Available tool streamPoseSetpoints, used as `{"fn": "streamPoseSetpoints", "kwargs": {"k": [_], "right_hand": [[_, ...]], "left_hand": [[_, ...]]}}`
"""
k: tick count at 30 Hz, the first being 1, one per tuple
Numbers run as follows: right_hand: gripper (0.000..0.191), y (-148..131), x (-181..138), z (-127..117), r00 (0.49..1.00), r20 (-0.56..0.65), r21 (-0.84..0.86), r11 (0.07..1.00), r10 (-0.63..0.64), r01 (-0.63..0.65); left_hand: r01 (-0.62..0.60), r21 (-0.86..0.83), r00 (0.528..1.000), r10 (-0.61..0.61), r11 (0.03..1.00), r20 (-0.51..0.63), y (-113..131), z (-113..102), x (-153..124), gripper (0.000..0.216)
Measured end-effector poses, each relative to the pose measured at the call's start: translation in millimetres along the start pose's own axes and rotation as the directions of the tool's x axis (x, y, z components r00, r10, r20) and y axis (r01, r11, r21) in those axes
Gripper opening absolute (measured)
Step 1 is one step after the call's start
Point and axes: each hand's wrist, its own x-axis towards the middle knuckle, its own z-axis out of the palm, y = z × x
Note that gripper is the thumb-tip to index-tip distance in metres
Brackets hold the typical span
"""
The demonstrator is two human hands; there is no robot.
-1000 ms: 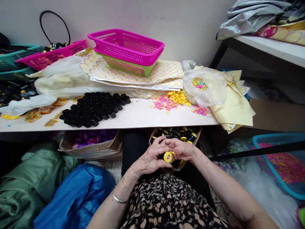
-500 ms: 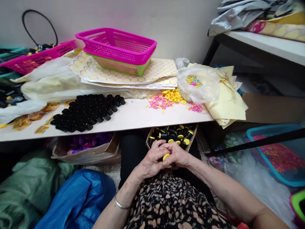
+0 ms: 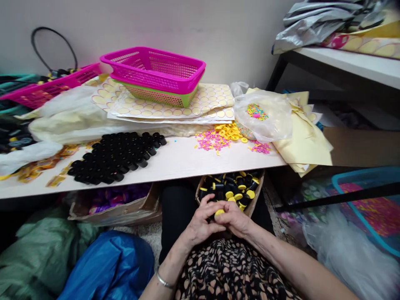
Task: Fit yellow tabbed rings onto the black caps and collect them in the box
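Observation:
Both hands meet in front of the patterned shirt, just below the table edge. Between them shows a small round yellow cap (image 3: 219, 212); what lies beneath it is hidden by the fingers. My right hand (image 3: 238, 221) is closed around it, its thumb against the cap's side. My left hand (image 3: 201, 221) curls its fingers over the far side of the cap, with its thumb stretched below. Just beyond the hands sits a cardboard box (image 3: 260, 189) of small black containers with yellow lids (image 3: 230, 187).
On the white table (image 3: 181, 160) stand rows of black containers (image 3: 117, 156). Pink beads (image 3: 212, 141), yellow caps (image 3: 229, 131) and a plastic bag of beads (image 3: 278, 118) lie right of them. A pink basket (image 3: 153, 75) stands behind. Blue sacking (image 3: 112, 266) lies lower left.
My left thumb has moved away from the cap, opening a gap below it. The cap stays between both hands. The whole view has shifted slightly downward.

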Motion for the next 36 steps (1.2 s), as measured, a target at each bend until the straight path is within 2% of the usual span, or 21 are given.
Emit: {"fn": "streamPoseSetpoints", "kwargs": {"k": [1,3,5,6,8,10,12,15,17,18,20,21,23,24,25,26,27,29,31,34,36], "right_hand": [[0.033,-3.2,6.2,1.3,0.996,-0.086,-0.037,0.999,-0.021,0.018],[0.035,-10.2,19.4,0.5,0.965,-0.242,-0.197,0.979,-0.097,0.049],[0.041,-14.8,34.0,-5.8,0.944,-0.275,-0.443,0.896,-0.181,0.043],[0.044,-15.1,41.6,-10.9,0.94,-0.275,-0.54,0.841,-0.201,0.022],[0.05,-11.6,54.2,-22.5,0.884,-0.266,-0.765,0.642,-0.384,0.049],[0.05,-5.3,58.9,-33.3,0.768,-0.173,-0.91,0.398,-0.617,0.115],[0.049,-0.5,55.9,-40.8,0.689,-0.089,-0.962,0.242,-0.719,0.128],[0.046,-3.0,47.6,-44.0,0.669,-0.046,-0.99,0.125,-0.742,0.071],[0.042,-13.0,43.8,-42.6,0.645,-0.028,-0.993,0.096,-0.764,0.07],[0.039,-20.1,42.9,-41.8,0.62,-0.009,-0.992,0.084,-0.785,0.092],[0.031,-36.1,44.7,-41.8,0.566,0.035,-0.988,0.058,-0.824,0.145],[0.027,-44.1,47.8,-42.9,0.545,0.051,-0.986,0.045,-0.837,0.161],[0.021,-58.6,58.6,-46.7,0.526,0.063,-0.985,0.032,-0.848,0.168],[0.019,-64.7,65.8,-49.1,0.526,0.064,-0.985,0.032,-0.848,0.171],[0.017,-70.0,73.8,-51.3,0.528,0.064,-0.983,0.036,-0.847,0.178],[0.016,-74.5,82.2,-53.4,0.532,0.068,-0.98,0.043,-0.844,0.193],[0.014,-78.4,90.5,-55.2,0.535,0.071,-0.975,0.054,-0.842,0.213],[0.013,-84.3,105.6,-58.0,0.527,0.066,-0.962,0.086,-0.848,0.259],[0.011,-88.5,117.1,-60.1,0.499,0.048,-0.949,0.117,-0.865,0.294],[0.011,-93.1,126.9,-62.7,0.475,0.036,-0.937,0.136,-0.879,0.322],[0.011,-95.8,130.0,-63.9,0.485,0.037,-0.937,0.138,-0.874,0.32]], "left_hand": [[0.026,-0.11,0.994,-0.037,0.994,-0.101,0.0,-13.2,0.8,0.061],[-0.008,-0.383,0.94,-0.124,0.924,-0.319,2.1,-43.7,-2.3,0.076],[-0.113,-0.583,0.871,-0.202,0.805,-0.447,5.7,-71.3,-13.5,0.079],[-0.142,-0.649,0.861,-0.23,0.748,-0.454,7.1,-80.9,-21.5,0.082],[-0.141,-0.761,0.885,-0.264,0.633,-0.384,6.9,-88.7,-39.2,0.088],[-0.065,-0.875,0.947,-0.247,0.479,-0.205,2.2,-84.5,-53.2,0.093],[-0.023,-0.932,0.974,-0.202,0.361,-0.103,-5.6,-78.2,-58.1,0.089],[-0.059,-0.953,0.972,-0.199,0.298,-0.122,-16.0,-80.5,-43.6,0.078],[-0.061,-0.943,0.96,-0.238,0.328,-0.145,-17.2,-89.4,-23.8,0.068],[-0.053,-0.926,0.949,-0.269,0.375,-0.164,-16.1,-94.9,-12.8,0.061],[-0.035,-0.835,0.904,-0.338,0.549,-0.26,-12.0,-107.0,8.7,0.046],[-0.017,-0.739,0.861,-0.365,0.673,-0.353,-9.9,-113.6,18.9,0.04],[0.087,-0.381,0.726,-0.321,0.92,-0.608,-6.3,-128.3,37.6,0.031],[0.187,-0.13,0.644,-0.222,0.974,-0.733,-4.6,-136.3,46.4,0.027],[0.308,0.129,0.575,-0.076,0.942,-0.815,-3.0,-144.6,55.2,0.022],[0.427,0.347,0.527,0.082,0.835,-0.846,-1.2,-152.8,64.1,0.019],[0.524,0.501,0.508,0.22,0.688,-0.833,0.6,-161.0,73.4,0.018],[0.627,0.666,0.555,0.369,0.404,-0.745,3.2,-176.4,94.0,0.021],[0.63,0.75,0.66,0.367,0.205,-0.655,2.9,-190.6,116.4,0.026],[0.55,0.835,0.808,0.237,0.027,-0.54,-4.0,-210.1,146.8,0.032],[0.49,0.871,0.864,0.153,-0.036,-0.48,-10.2,-220.5,160.3,0.032]]}}
